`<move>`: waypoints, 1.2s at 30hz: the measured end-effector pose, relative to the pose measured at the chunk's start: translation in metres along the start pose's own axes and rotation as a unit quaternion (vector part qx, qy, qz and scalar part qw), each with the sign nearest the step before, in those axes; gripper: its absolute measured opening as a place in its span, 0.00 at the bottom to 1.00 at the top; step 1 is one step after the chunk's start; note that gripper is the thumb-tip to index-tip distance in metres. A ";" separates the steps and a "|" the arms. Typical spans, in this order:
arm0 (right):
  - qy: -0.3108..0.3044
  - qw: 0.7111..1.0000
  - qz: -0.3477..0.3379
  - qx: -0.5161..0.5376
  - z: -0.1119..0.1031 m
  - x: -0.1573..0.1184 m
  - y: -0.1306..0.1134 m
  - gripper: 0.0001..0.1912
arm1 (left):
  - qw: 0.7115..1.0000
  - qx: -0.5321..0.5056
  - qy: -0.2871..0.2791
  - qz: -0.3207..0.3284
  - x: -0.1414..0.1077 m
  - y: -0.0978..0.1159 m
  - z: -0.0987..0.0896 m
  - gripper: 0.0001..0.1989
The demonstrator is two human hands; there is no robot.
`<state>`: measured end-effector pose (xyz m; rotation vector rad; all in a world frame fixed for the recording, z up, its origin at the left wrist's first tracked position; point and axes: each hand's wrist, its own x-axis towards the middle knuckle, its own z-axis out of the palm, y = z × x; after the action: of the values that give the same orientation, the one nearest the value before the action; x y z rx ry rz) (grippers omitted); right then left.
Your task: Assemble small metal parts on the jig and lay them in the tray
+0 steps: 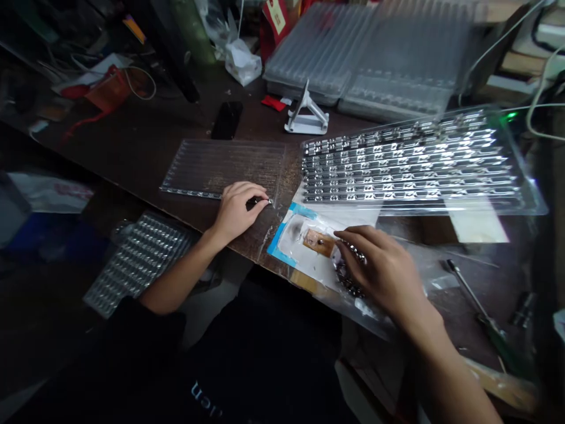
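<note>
My left hand [241, 209] is closed at the front right corner of a clear ribbed plastic tray [229, 162]. Thumb and fingertips pinch a small shiny metal part [269, 201]. Along the tray's front groove runs a row of similar metal parts [189, 192]. To the right, my right hand [382, 265] hovers with curled fingers over a heap of small shiny metal parts [348, 280], partly hiding it. Whatever its fingertips hold cannot be made out. Beside them, a small brown block [318, 242] lies on a white pad with blue edges [286, 235].
A tray filled with rows of shiny metal parts [406, 162] lies at right. Behind are stacked clear trays [322, 47], a white stand [308, 115] and a black phone [227, 120]. A green-handled screwdriver [477, 306] lies far right. Another filled tray [136, 262] sits lower left.
</note>
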<state>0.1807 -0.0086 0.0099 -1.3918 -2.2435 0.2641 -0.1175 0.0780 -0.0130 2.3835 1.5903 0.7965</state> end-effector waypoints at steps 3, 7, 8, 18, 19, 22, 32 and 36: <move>-0.069 0.997 0.010 -0.016 -0.010 -0.002 0.003 0.11 | 1.000 0.021 -0.006 0.008 -0.001 -0.002 -0.001 0.04; -0.180 0.981 0.040 -0.059 -0.017 -0.004 0.002 0.07 | 0.999 0.048 -0.020 0.009 -0.002 -0.003 -0.007 0.04; -0.193 0.978 0.049 -0.067 -0.017 -0.004 0.002 0.08 | 0.998 0.050 -0.023 0.010 -0.001 -0.001 -0.007 0.04; -0.226 0.969 0.055 -0.080 -0.020 -0.006 -0.002 0.09 | 0.996 -0.008 -0.025 0.082 0.038 0.051 0.027 0.04; -0.226 0.970 0.056 -0.072 -0.021 -0.006 -0.003 0.08 | 0.996 -0.010 -0.023 0.083 0.041 0.054 0.032 0.03; -0.230 0.969 0.059 -0.061 -0.022 -0.008 -0.003 0.07 | 0.997 -0.011 -0.025 0.075 0.047 0.057 0.042 0.01; -0.240 0.967 0.069 -0.051 -0.016 -0.007 -0.002 0.07 | 0.984 -0.145 -0.065 0.075 0.023 0.069 0.021 0.02; -0.213 0.972 0.096 0.020 -0.017 -0.009 0.003 0.05 | 0.973 -0.201 -0.097 0.057 -0.005 0.082 0.020 0.07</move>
<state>0.1942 -0.0169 0.0205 -1.6597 -2.4148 0.7316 -0.0428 0.0424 0.0023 2.1919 1.1040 0.7887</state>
